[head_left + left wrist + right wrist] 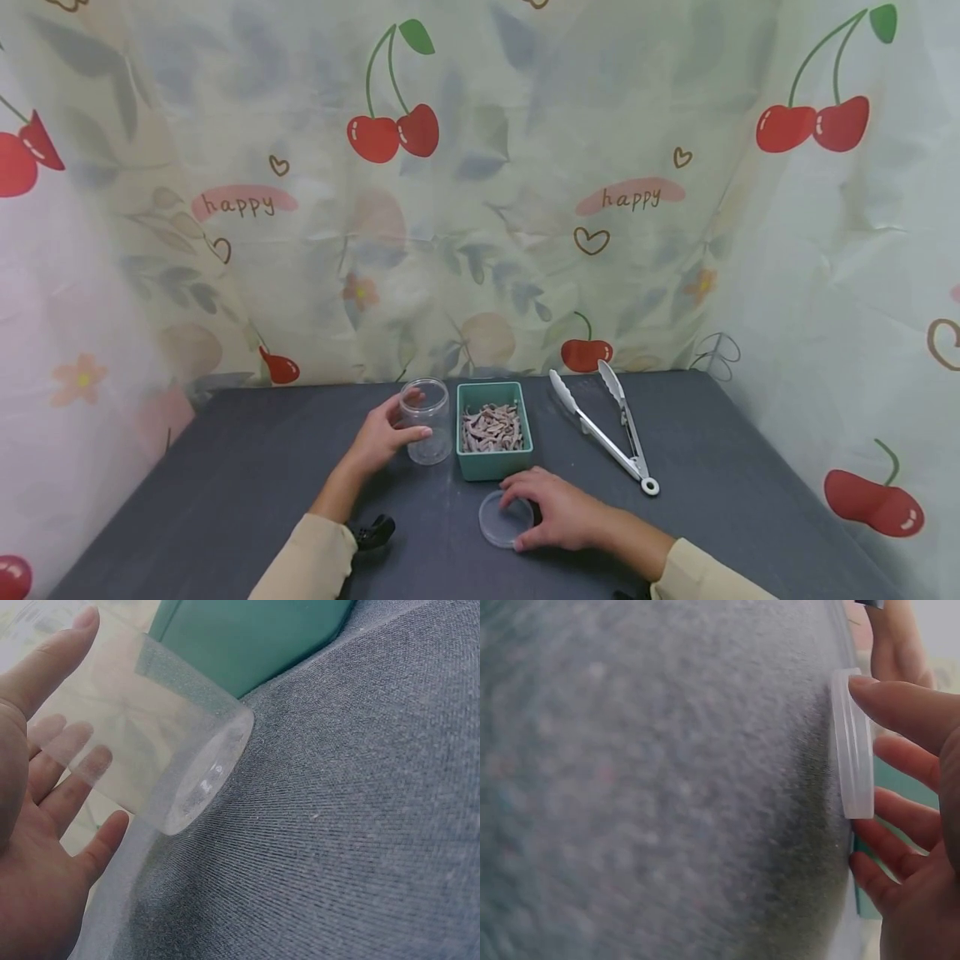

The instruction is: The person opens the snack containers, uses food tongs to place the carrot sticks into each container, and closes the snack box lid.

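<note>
A clear plastic jar (430,446) without a lid stands upright on the dark cloth. My left hand (382,437) holds it from the left, its thumb on the near side and its fingers behind; the left wrist view shows some fingers through the wall. At the front, my right hand (558,508) pinches the rim of a translucent round lid (498,523), which lies flat on or just above the cloth. In the right wrist view the thumb (900,705) touches the edge of the lid. How firmly either hand grips, I cannot tell.
A green rectangular box (495,467) holding greyish-brown dried strips (492,429) stands just right of the jar. Silver tongs (611,446) lie spread farther right. A patterned curtain (465,250) closes off the back and sides of the dark table (247,483).
</note>
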The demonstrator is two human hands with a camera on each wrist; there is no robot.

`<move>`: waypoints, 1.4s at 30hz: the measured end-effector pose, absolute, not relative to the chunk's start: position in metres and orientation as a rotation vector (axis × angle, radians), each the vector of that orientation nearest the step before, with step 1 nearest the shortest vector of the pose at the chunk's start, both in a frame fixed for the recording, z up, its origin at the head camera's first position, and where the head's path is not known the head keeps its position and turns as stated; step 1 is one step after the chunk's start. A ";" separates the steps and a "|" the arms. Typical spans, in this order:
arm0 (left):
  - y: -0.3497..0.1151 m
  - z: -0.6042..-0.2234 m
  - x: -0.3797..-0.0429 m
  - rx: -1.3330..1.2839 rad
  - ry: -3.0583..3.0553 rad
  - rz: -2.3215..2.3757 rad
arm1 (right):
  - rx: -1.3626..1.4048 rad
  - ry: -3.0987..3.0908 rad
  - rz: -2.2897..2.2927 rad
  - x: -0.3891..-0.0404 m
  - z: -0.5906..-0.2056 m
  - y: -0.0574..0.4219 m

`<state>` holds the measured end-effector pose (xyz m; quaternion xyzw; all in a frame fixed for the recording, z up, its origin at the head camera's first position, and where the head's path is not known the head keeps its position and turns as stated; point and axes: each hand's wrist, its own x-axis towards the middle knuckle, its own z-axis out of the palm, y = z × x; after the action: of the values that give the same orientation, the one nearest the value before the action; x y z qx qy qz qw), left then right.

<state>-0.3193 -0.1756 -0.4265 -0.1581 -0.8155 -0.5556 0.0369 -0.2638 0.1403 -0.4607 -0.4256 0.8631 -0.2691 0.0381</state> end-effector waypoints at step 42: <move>-0.182 -0.457 -0.343 -0.475 -2.430 -1.742 | -0.794 3.242 -0.967 -0.317 -0.434 0.222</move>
<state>-0.3433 -0.1817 -0.4574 -0.1567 -0.8014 -0.5744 0.0570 -0.3166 0.2219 -0.4340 -0.2252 0.9200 -0.2744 -0.1661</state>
